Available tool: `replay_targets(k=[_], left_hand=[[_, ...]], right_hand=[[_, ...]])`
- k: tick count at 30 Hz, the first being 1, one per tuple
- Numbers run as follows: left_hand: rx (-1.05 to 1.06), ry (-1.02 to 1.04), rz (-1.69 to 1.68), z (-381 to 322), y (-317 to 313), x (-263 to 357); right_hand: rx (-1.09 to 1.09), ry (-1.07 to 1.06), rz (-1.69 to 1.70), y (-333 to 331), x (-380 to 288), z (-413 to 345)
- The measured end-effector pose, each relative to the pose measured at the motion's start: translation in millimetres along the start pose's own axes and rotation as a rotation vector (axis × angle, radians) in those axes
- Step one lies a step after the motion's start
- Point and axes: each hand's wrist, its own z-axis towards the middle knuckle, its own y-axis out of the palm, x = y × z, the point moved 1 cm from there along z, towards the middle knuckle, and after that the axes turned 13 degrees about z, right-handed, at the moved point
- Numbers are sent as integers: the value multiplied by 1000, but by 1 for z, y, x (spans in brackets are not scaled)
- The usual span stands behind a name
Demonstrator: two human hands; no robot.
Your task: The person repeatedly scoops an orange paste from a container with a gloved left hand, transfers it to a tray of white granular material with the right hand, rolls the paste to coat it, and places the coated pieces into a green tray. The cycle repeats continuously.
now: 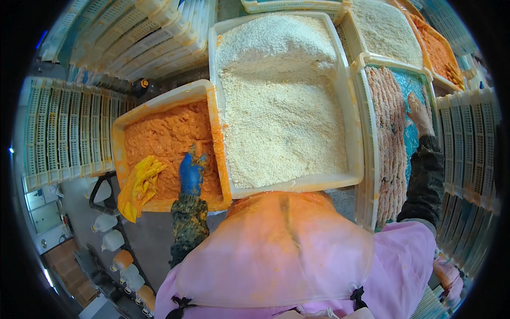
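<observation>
My left hand, in a blue glove smeared with orange batter, is down in a tub of orange-coated meat pieces. Its fingertips are among the pieces, and whether they grip one is hidden. A yellow rubber glove hangs over this tub's near left corner. My right hand, in a thin pale glove, lies over the blue liner of a white crate, fingers extended. Rows of crumb-coated strips fill that crate's left side. Between my hands stands a big white tub of pale breadcrumbs.
Stacked plastic crates rise at the far left, the left and the right. Behind the right crate are a second crumb tub and an orange tub of coated meat. Several jugs line the left floor. Another person's sleeve shows at lower right.
</observation>
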Motion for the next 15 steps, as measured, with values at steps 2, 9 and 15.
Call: replay_targets(k=[2, 9, 15], left_hand=[[9, -77, 26, -8, -3, 10], [38, -87, 285, -13, -32, -8], [119, -17, 333, -20, -44, 2]], right_hand=[[-83, -21, -43, 3, 31, 26], [-162, -165, 466, 45, 22, 45], [45, -7, 526, 4, 20, -19]])
